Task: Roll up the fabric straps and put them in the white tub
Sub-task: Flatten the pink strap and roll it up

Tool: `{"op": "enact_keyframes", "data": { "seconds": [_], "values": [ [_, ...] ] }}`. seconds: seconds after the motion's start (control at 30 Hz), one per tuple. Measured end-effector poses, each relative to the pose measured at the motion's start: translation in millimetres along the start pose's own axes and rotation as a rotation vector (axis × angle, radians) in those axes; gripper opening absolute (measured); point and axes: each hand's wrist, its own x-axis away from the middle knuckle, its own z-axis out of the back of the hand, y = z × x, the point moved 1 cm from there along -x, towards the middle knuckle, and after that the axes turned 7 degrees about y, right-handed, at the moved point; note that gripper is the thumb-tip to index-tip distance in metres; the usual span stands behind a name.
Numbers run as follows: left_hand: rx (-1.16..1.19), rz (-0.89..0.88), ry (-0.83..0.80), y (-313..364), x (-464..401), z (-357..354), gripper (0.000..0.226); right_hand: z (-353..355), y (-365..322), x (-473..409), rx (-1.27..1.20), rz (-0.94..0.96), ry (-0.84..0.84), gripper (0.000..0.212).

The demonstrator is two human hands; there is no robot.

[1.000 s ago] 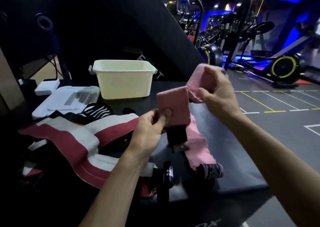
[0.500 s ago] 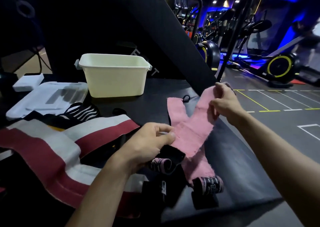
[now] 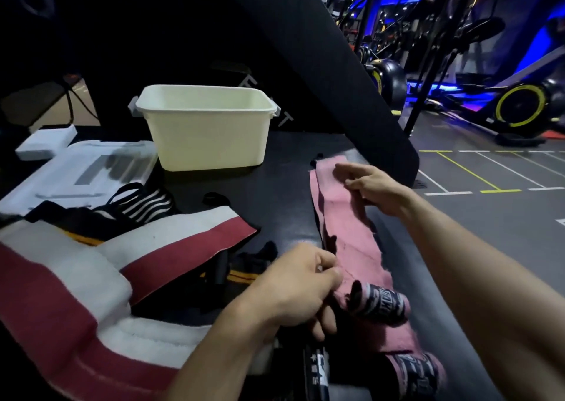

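A pink fabric strap (image 3: 345, 226) lies stretched out flat on the black padded bench, running away from me. My right hand (image 3: 371, 188) presses on its far end with the fingers spread flat. My left hand (image 3: 293, 287) pinches the near end, beside the strap's black patterned end piece (image 3: 380, 304). A second pink strap end with the same pattern (image 3: 419, 373) lies nearer the bench's front edge. The white tub (image 3: 208, 131) stands at the back of the bench, and I see nothing inside it from here.
A wide white and maroon strap (image 3: 91, 266) is heaped at the left, with a black and white striped strap (image 3: 143, 205) behind it. A white plastic lid (image 3: 88, 171) lies left of the tub. Exercise bikes stand on the gym floor to the right.
The pink strap was held up in the air between both hands; it has come down and now lies flat on the bench, with my right hand moved to its far end.
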Motion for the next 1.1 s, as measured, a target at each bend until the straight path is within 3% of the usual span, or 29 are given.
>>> {"op": "enact_keyframes", "data": {
  "seconds": [0.17,0.27,0.37,0.47,0.6,0.73,0.8,0.87,1.1],
  "values": [
    [-0.04,-0.048,0.029,2,-1,0,0.029,2,-1,-4,-0.125,0.001,-0.035,0.052],
    [-0.056,-0.055,0.02,0,0,-3,0.031,-5,3,-4,0.042,0.021,-0.105,0.055],
    [-0.078,-0.051,0.029,-2,-2,-2,0.031,-12,2,-2,0.218,0.105,-0.056,0.05],
    [-0.088,-0.061,0.017,-2,-3,-2,0.03,-17,-9,-6,0.586,0.208,-0.038,0.044],
    [-0.059,-0.076,-0.035,-2,-3,-1,0.032,-19,-15,-8,0.794,0.244,0.031,0.022],
    [-0.011,-0.084,-0.075,-4,-5,-1,0.044,-22,-14,5,0.857,0.245,0.107,0.025],
    [-0.004,-0.083,-0.084,-6,-6,-1,0.043,-22,-13,14,0.869,0.314,0.212,0.034],
    [-0.014,-0.079,-0.084,-7,-7,-1,0.04,-21,-10,21,0.804,0.42,0.277,0.028],
    [0.01,-0.128,-0.081,-4,-2,0,0.052,-20,-12,44,0.689,0.505,0.05,0.016]
  ]
}}
